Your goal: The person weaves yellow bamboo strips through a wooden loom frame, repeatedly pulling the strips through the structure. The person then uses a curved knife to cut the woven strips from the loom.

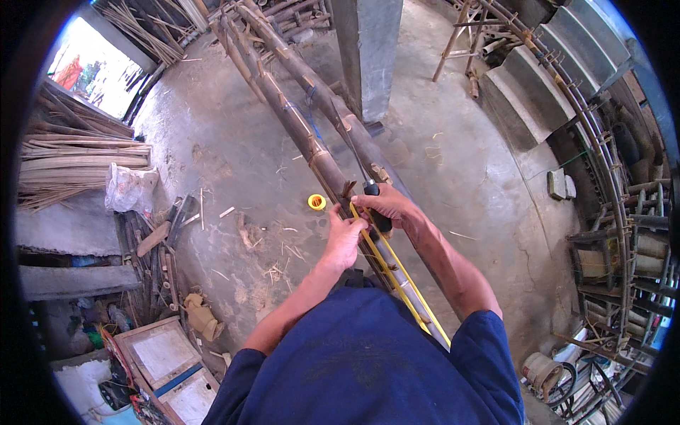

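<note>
Two long bamboo poles (328,170) run side by side from the far left toward my body. A narrow yellow band (404,278) lies doubled along the nearer pole, its two strands reaching down past my shirt. My left hand (343,243) pinches the band against the pole. In my right hand (397,205) is a black-handled tool (381,221) with a thin shaft pointing away along the poles. The thumb and finger of that hand also reach the band's upper end. Some of the handle is hidden by my fingers.
A yellow ring-shaped roll (316,202) lies on the concrete floor left of the poles. Beyond them stands a concrete pillar (366,64). Bundled bamboo strips (85,166) and a white sack (132,187) are at left; a bamboo rack (602,149) curves along the right.
</note>
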Motion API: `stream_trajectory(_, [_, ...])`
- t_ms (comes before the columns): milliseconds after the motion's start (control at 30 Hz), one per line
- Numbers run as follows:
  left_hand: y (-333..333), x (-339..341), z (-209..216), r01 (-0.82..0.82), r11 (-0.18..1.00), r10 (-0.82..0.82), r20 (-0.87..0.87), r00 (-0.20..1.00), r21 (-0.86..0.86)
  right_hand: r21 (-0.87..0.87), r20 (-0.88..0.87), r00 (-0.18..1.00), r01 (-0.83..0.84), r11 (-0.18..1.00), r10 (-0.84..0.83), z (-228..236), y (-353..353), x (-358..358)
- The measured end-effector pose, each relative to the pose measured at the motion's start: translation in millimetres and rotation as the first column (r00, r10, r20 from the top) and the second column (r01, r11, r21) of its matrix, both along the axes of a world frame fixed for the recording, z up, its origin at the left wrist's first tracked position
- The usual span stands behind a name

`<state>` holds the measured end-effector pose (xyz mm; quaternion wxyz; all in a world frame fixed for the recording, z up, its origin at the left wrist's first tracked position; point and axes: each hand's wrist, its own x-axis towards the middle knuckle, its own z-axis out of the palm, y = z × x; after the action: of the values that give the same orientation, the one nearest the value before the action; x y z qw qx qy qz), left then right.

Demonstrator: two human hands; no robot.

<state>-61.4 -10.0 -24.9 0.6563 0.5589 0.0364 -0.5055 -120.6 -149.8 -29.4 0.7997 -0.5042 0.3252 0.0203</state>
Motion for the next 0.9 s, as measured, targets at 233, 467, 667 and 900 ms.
stream_trajectory(233, [-1, -12, -22, 0.073, 0.997, -0.074, -0.188, 0.979, -0.014, -0.197, -0.107, 0.993, -0.073, 0.978, 0.052, -6, -5, 2])
stream_trajectory(467, [-4, -17, -16, 0.225, 0.973, -0.223, -0.414, 0.883, -0.046, -0.286, -0.132, 0.987, -0.124, 0.95, 0.09, 14, -1, 4])
stream_trajectory(667, [-3, -45, -17, 0.118, 0.987, -0.153, -0.437, 0.886, -0.106, -0.36, -0.229, 0.962, -0.224, 0.906, 0.147, 16, -3, 11])
stream_trajectory(900, [-5, -68, -19, -0.014, 0.998, 0.006, -0.117, 0.993, -0.063, -0.366, -0.18, 0.981, -0.138, 0.92, 0.076, 8, 5, 12])
